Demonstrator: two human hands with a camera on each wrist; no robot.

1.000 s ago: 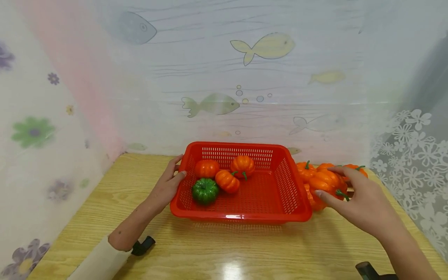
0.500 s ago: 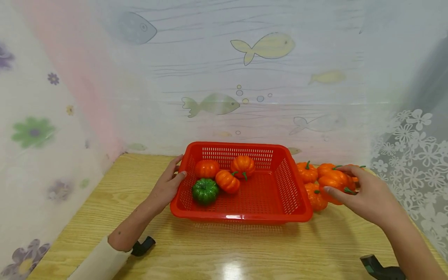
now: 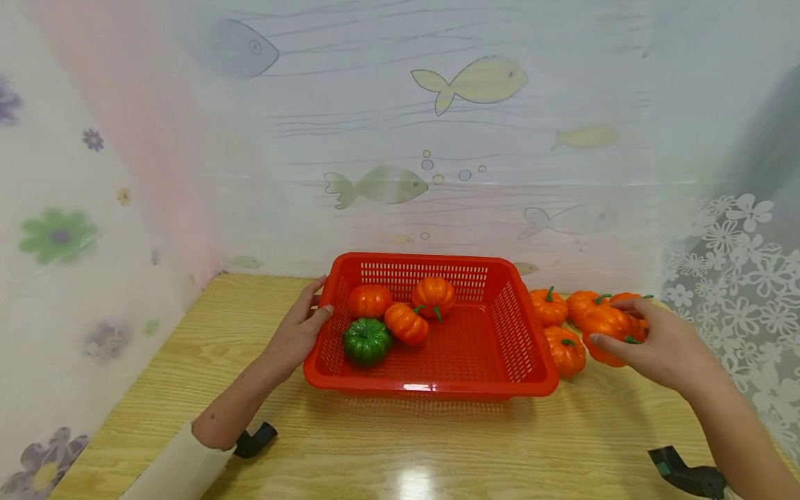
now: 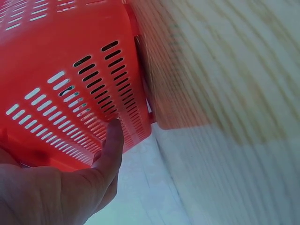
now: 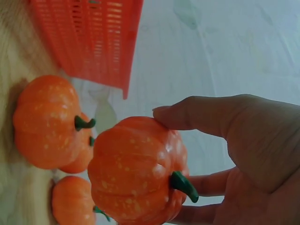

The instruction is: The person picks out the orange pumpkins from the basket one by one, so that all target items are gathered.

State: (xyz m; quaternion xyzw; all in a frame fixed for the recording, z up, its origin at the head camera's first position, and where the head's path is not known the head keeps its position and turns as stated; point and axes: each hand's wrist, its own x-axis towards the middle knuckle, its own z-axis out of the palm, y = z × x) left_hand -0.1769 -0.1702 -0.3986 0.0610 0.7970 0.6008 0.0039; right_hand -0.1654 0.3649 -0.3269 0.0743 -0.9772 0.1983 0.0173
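Head view: one red plastic basket (image 3: pixel 431 386), rectangular, slotted walls, standing on a wood-grain table (image 3: pixel 350 448). Contents, all in its left part and centre: one green pumpkin (image 3: pixel 367 342), nearest the front left; one rear-left orange pumpkin (image 3: pixel 370 302); one middle orange pumpkin (image 3: pixel 405 323), lying tilted; one rear-right orange pumpkin (image 3: pixel 434 294), stem toward the front. Left hand (image 3: pixel 301 328), below it a cream sleeve (image 3: pixel 181 469): grasping the basket at its left end, thumb on the rim, fingers outside. Right hand (image 3: pixel 671 347): grasping one held orange pumpkin (image 3: pixel 605 335), outside the basket and to its right; whether this piece touches the table cannot be told. Close about it, also right of the basket: a front orange pumpkin (image 3: pixel 566 352), a back orange pumpkin (image 3: pixel 549 307) and two more, partly covered. Behind: a pale sheet with printed fish (image 3: pixel 487 82). Left wrist view: the basket's slotted outer wall, one finger extended against it, the other fingers partly hidden. Right wrist view: the held orange pumpkin between thumb and fingers, its curved green stem (image 5: pixel 184 186) toward the palm; beside it, three orange pumpkins, one partly behind another; the basket beyond.
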